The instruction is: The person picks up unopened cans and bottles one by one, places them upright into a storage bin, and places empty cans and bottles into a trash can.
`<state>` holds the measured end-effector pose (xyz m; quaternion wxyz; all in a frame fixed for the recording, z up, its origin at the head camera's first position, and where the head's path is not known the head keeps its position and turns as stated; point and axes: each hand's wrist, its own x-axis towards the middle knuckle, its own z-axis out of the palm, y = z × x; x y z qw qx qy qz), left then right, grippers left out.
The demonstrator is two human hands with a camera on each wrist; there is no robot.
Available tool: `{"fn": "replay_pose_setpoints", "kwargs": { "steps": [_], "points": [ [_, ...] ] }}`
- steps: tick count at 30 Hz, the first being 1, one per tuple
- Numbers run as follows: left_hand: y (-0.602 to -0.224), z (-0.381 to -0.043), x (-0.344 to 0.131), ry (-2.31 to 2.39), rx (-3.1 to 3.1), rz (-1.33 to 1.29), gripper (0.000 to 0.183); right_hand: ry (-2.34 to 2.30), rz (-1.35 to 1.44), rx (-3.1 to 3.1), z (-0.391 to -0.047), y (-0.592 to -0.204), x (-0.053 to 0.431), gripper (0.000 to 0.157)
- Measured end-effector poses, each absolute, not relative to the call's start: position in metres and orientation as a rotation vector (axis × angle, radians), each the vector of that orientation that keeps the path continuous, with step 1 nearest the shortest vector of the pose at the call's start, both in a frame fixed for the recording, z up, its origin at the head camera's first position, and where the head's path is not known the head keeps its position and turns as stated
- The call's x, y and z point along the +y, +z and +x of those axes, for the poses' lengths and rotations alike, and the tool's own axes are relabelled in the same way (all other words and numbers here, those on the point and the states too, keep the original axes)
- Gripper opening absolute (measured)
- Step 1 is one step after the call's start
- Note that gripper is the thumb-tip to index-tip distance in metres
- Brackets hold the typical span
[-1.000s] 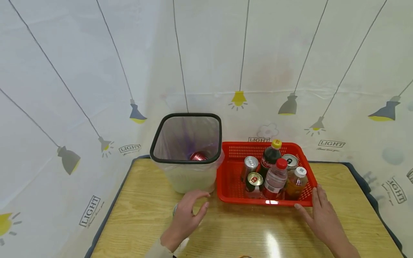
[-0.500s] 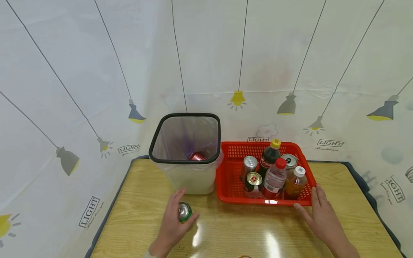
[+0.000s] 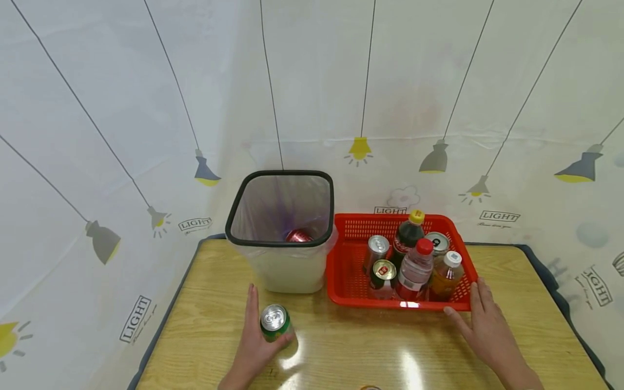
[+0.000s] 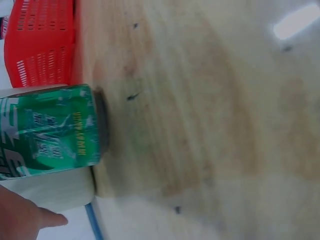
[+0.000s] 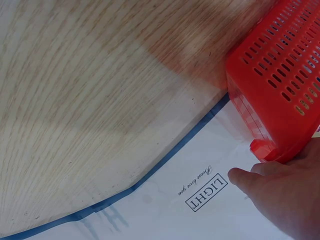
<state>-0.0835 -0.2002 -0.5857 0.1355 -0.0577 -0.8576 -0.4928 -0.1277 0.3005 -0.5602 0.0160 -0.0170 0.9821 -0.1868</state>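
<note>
A green can with a silver top stands upright on the wooden table, left of centre. My left hand is right beside it, straight fingers along its left side and thumb in front. In the left wrist view, the green can appears sideways, with a fingertip below it. On the right, my right hand rests at the front right corner of a red plastic basket, its fingers extended. The right wrist view has this hand at the rim of the red basket.
Behind the green can stands a pale bin with a black rim and clear liner; a red can lies inside. Several cans and bottles, including a red-capped bottle, stand in the basket. A small orange-edged thing shows at the bottom edge.
My left hand has drawn back leftward and its fingers have spread away from the green can, which now shows more fully. The right hand and the basket stay put.
</note>
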Motion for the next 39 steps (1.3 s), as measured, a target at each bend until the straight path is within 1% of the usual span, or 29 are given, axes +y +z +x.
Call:
{"fn": "replay_pose_setpoints", "kwargs": {
  "steps": [4,9,20,24,33,39],
  "points": [
    [-0.594,-0.083,-0.201,-1.494,-2.514,-0.111,0.139,-0.585,-0.054,3.053,-0.127,-0.56,0.301,0.11],
    [-0.602,-0.084,-0.2,-1.605,-2.513,-0.023,0.133,-0.589,-0.054,3.05,-0.127,-0.559,0.301,0.11],
    [-0.608,-0.084,-0.195,-1.617,-2.513,0.098,0.089,-0.607,-0.057,3.063,-0.127,-0.561,0.3,0.111],
    [-0.609,-0.084,-0.194,-1.576,-2.509,0.094,0.078,-0.61,-0.057,3.062,-0.127,-0.562,0.3,0.111],
    [-0.609,-0.082,-0.193,-1.536,-2.479,0.016,0.076,-0.605,-0.053,3.046,-0.128,-0.56,0.3,0.111],
    [-0.598,-0.08,-0.187,-1.504,-2.461,-0.037,0.075,-0.603,-0.049,3.037,-0.127,-0.559,0.3,0.111]
  ]
}}
